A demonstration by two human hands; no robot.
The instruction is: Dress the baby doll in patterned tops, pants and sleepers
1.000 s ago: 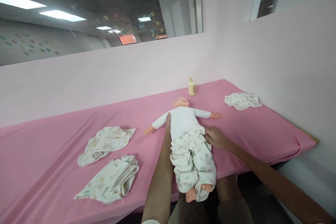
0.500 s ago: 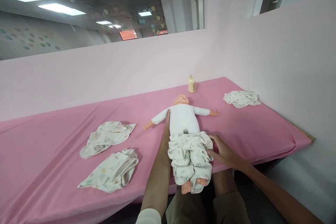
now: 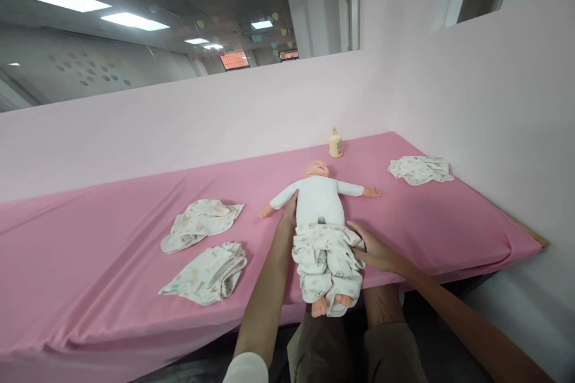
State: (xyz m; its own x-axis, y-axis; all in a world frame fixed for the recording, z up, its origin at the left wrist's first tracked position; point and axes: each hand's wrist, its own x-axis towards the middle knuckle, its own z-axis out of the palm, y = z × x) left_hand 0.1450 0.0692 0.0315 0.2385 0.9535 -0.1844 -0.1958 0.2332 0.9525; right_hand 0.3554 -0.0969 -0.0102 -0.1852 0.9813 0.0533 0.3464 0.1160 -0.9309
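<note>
A baby doll [image 3: 320, 200] in a white long-sleeved top lies on its back, head toward the wall and feet over the table's front edge. Patterned white baby pants [image 3: 327, 257] cover its legs and reach the lower belly, bunched in folds; both feet stick out below. My left hand [image 3: 291, 210] holds the doll's side below the armpit, its fingers partly hidden by the body. At the opposite hip, my right hand [image 3: 376, 250] grips the side of the pants, with the index finger reaching along the waistband. A small grey patch shows just above the waistband.
The table has a pink cover [image 3: 112, 239]. Two folded patterned cloths, a farther one [image 3: 204, 222] and a nearer one [image 3: 209, 274], lie left of the doll. Another patterned cloth [image 3: 420, 169] lies at the right. A cream pump bottle [image 3: 335, 145] stands by the wall beyond the doll's head.
My right hand has closed in on the hip side of the pants, its fingers now against the fabric. My left hand stays at the doll's side. The view has shifted slightly.
</note>
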